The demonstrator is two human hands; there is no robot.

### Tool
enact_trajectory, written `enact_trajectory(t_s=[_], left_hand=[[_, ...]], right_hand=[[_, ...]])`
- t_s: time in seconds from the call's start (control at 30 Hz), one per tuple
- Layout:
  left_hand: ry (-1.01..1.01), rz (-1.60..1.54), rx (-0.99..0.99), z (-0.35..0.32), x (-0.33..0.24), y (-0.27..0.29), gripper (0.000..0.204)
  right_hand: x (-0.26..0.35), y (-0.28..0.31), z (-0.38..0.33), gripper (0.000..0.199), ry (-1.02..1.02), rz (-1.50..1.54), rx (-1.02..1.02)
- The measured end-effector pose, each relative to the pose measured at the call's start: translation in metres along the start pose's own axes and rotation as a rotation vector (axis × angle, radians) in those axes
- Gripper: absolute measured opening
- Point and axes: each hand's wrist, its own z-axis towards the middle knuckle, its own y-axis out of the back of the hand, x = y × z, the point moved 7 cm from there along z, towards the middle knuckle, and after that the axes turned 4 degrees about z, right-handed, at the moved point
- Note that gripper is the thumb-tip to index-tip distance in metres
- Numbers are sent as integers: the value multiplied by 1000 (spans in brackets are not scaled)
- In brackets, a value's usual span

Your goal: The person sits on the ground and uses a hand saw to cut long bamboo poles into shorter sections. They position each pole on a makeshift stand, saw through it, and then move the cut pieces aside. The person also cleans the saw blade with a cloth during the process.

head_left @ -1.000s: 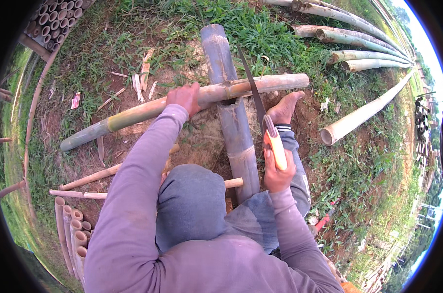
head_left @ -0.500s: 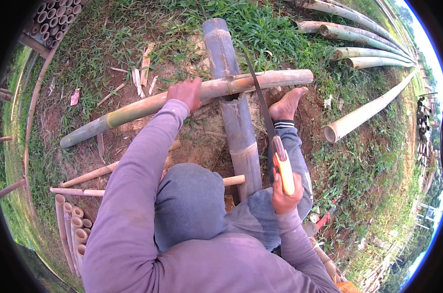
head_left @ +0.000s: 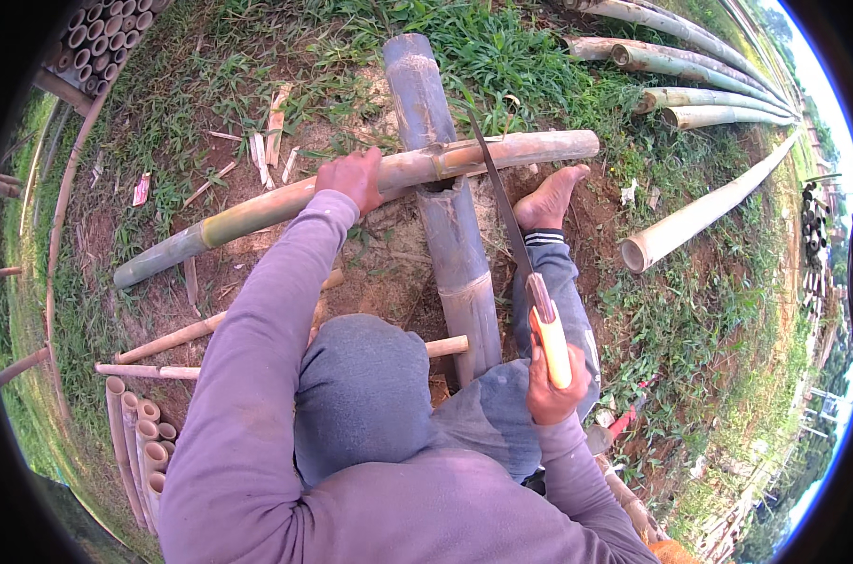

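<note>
My left hand [head_left: 351,180] is closed over a bamboo pole [head_left: 267,209], greenish at its left end and tan at its right. The pole lies crosswise on a thicker, greyish bamboo log [head_left: 464,268], over a notch in the log. In my right hand [head_left: 552,387] is the orange-yellow handle of a hand saw [head_left: 513,226]. Its long dark blade points up and away, meeting the pole just right of the log. My bare right foot [head_left: 551,199] rests on the soil close to the pole and the blade.
Long bamboo poles [head_left: 699,61] lie at the far right, with a single pole [head_left: 709,209] nearer. Short cut bamboo tubes [head_left: 146,428] stand at the lower left; more are stacked [head_left: 107,38] at the upper left. Split pieces [head_left: 274,122] lie on the grass. A red-handled tool [head_left: 624,421] lies right of my knee.
My right hand and the saw have drawn slightly back toward me. My left hand still holds the pole, which sits nearly where it was.
</note>
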Motion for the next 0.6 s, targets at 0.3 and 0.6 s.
enact_trajectory(t_s=[0.3, 0.6], left_hand=[[60, -10, 87, -4, 8, 8, 53], [0, 8, 34, -1, -9, 0, 52]], right_hand=[[6, -27, 44, 21, -66, 67, -18], [-17, -70, 96, 15, -34, 82, -55]])
